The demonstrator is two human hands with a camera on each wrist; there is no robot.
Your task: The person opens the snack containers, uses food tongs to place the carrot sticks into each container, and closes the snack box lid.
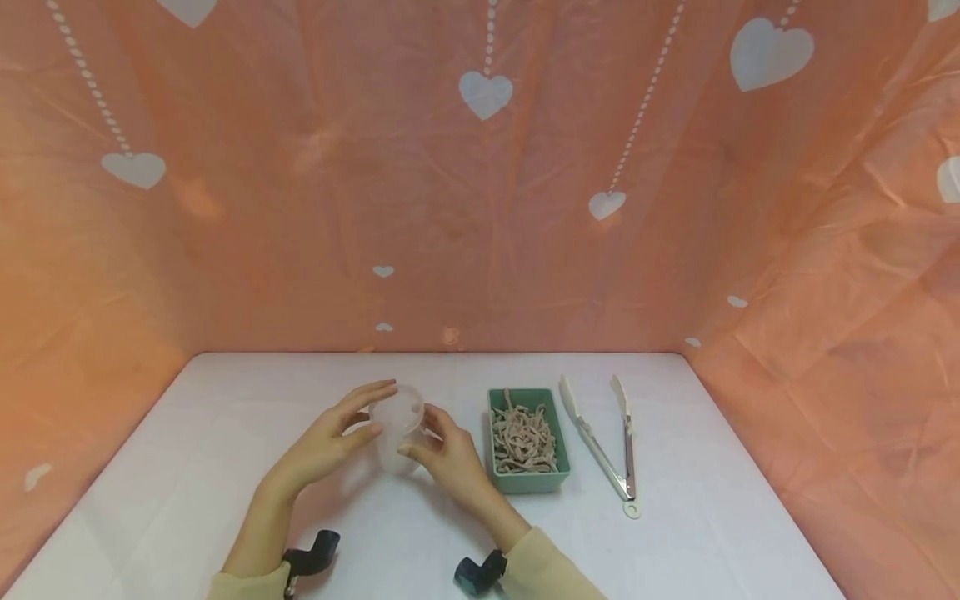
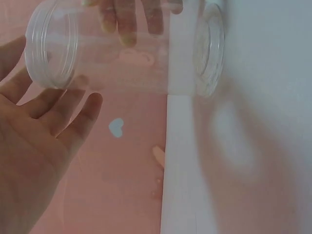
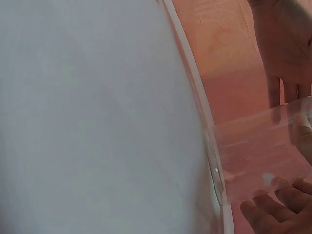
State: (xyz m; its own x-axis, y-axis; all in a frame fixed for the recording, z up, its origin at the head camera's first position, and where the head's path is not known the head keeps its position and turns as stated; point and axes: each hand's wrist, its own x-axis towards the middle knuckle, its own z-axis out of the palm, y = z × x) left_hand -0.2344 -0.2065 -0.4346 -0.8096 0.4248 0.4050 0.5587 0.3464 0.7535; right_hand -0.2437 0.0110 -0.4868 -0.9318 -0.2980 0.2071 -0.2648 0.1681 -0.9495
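Observation:
A clear plastic jar (image 1: pixel 397 433) stands upright on the white table, left of the middle. In the left wrist view the jar (image 2: pixel 141 73) shows a ridged rim at its top end and a round base by the tabletop. My left hand (image 1: pixel 337 433) is at the jar's upper left, its thumb and fairly straight fingers spread around the rim. Lower down, on the other side, my right hand (image 1: pixel 450 458) grips the jar's wall between thumb and fingers. In the right wrist view, fingers (image 3: pixel 273 209) of this hand lie along the jar's side.
Right of the hands sits a green rectangular tub (image 1: pixel 528 482) of beige, string-like strands (image 1: pixel 525 437). Metal tongs (image 1: pixel 607 458) with pale tips lie spread beside it. An orange cloth (image 1: pixel 420 208) with white hearts hangs behind the table and at both sides.

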